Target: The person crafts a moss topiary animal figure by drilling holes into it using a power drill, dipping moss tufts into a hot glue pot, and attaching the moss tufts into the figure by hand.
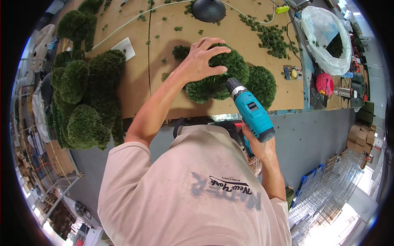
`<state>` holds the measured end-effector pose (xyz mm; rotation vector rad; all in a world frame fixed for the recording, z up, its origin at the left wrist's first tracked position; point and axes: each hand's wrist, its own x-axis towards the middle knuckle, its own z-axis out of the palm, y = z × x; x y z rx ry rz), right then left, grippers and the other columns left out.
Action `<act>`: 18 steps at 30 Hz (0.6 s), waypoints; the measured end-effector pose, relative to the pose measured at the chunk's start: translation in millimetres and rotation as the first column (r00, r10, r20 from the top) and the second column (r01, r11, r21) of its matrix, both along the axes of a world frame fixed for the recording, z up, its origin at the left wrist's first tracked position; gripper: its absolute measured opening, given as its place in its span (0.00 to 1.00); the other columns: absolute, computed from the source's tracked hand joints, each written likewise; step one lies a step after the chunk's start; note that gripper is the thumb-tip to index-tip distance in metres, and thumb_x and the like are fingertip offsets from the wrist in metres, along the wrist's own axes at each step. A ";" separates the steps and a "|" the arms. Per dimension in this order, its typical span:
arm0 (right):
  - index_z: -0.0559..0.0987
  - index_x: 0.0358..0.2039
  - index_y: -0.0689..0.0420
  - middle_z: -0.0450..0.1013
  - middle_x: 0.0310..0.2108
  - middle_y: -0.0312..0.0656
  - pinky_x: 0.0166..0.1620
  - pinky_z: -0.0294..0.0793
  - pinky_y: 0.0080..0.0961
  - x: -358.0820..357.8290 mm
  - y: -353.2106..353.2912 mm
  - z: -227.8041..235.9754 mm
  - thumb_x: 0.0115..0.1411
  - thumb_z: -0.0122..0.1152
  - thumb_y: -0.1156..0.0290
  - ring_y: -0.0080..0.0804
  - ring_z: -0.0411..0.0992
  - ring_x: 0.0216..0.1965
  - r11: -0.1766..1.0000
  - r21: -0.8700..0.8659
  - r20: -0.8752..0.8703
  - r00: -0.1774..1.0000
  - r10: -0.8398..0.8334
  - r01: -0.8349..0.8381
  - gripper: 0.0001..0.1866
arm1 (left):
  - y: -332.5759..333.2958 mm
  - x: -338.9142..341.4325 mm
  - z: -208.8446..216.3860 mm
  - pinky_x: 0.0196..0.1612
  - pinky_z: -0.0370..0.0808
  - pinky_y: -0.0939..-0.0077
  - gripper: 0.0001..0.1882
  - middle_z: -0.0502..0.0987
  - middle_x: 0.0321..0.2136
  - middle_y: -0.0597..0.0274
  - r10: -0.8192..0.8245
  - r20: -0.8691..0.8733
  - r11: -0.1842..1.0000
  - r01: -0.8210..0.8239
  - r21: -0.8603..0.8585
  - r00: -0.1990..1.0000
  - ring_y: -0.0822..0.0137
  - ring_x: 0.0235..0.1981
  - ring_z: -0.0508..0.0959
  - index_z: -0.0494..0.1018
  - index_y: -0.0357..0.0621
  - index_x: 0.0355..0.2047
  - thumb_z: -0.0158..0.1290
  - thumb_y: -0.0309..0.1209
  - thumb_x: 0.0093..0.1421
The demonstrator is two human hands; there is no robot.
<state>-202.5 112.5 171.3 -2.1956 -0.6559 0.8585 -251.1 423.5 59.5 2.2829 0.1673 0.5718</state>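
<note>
My right hand (261,146) is wrapped around the handle of a teal cordless drill (253,112). The drill's black chuck points up and left, its tip at a dark green rounded clump of moss-like foliage (234,65). Over the same clump my left hand (201,61) reaches with fingers curved and spread apart, the thumb close to the drill tip. Whether its fingertips touch the foliage is hard to tell. Another round green clump (262,85) adjoins it on the right, and a smaller tuft (181,52) lies left of my wrist.
A brown work table (135,86) spreads ahead. Large green foliage shapes (88,98) stack at its left. Loose green bits (274,43), a white cable and a black dome (208,10) lie farther back. At right are a clear plastic bag (324,61) and a pink roll (324,84).
</note>
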 end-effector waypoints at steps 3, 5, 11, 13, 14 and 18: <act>0.78 0.45 0.60 0.80 0.27 0.43 0.33 0.76 0.37 6.3 11.1 11.8 0.58 0.69 0.69 0.36 0.78 0.27 0.987 -0.040 0.141 0.977 0.162 -0.157 0.16 | -0.2 -0.3 -1.8 0.70 0.57 0.46 0.31 0.67 0.65 0.61 -0.007 0.033 1.000 0.006 0.004 0.999 0.51 0.69 0.62 0.76 0.58 0.59 0.68 0.44 0.54; 0.76 0.45 0.59 0.80 0.29 0.49 0.35 0.76 0.43 5.2 24.3 32.7 0.55 0.70 0.70 0.47 0.79 0.30 0.950 -0.197 0.210 0.936 0.282 -0.242 0.18 | -1.7 -0.7 -3.5 0.70 0.58 0.46 0.31 0.67 0.65 0.61 0.018 0.020 0.999 -0.018 0.027 1.000 0.51 0.69 0.63 0.76 0.58 0.59 0.68 0.45 0.54; 0.73 0.41 0.58 0.79 0.31 0.59 0.39 0.75 0.52 3.6 40.9 48.9 0.51 0.70 0.70 0.66 0.77 0.37 0.880 -0.366 0.268 0.872 0.410 -0.302 0.19 | -1.1 -0.9 -8.4 0.70 0.57 0.46 0.30 0.67 0.65 0.61 0.005 0.026 0.999 -0.006 0.053 1.000 0.52 0.69 0.62 0.76 0.59 0.60 0.67 0.47 0.57; 0.75 0.45 0.58 0.79 0.30 0.57 0.41 0.76 0.51 11.7 36.2 43.0 0.52 0.70 0.68 0.62 0.78 0.37 0.904 -0.274 0.289 0.869 0.403 -0.328 0.20 | 1.4 2.2 -5.9 0.70 0.57 0.46 0.30 0.67 0.66 0.60 0.003 0.016 0.998 -0.004 0.061 1.000 0.52 0.69 0.61 0.76 0.59 0.60 0.66 0.48 0.58; 0.75 0.45 0.58 0.79 0.30 0.57 0.41 0.76 0.51 12.2 35.7 41.1 0.52 0.70 0.68 0.62 0.78 0.37 0.907 -0.269 0.288 0.871 0.397 -0.324 0.20 | 1.9 2.8 -4.4 0.71 0.56 0.46 0.29 0.67 0.66 0.60 0.004 0.012 0.998 -0.005 0.067 1.000 0.52 0.69 0.61 0.76 0.59 0.60 0.65 0.49 0.59; 0.78 0.41 0.61 0.78 0.32 0.54 0.42 0.76 0.39 10.5 32.4 37.5 0.56 0.67 0.72 0.52 0.77 0.34 0.974 -0.090 0.247 0.943 0.223 -0.207 0.13 | 3.3 1.9 -9.3 0.72 0.58 0.46 0.30 0.66 0.67 0.61 0.001 -0.018 0.998 0.000 0.065 1.000 0.51 0.70 0.60 0.76 0.59 0.61 0.64 0.51 0.60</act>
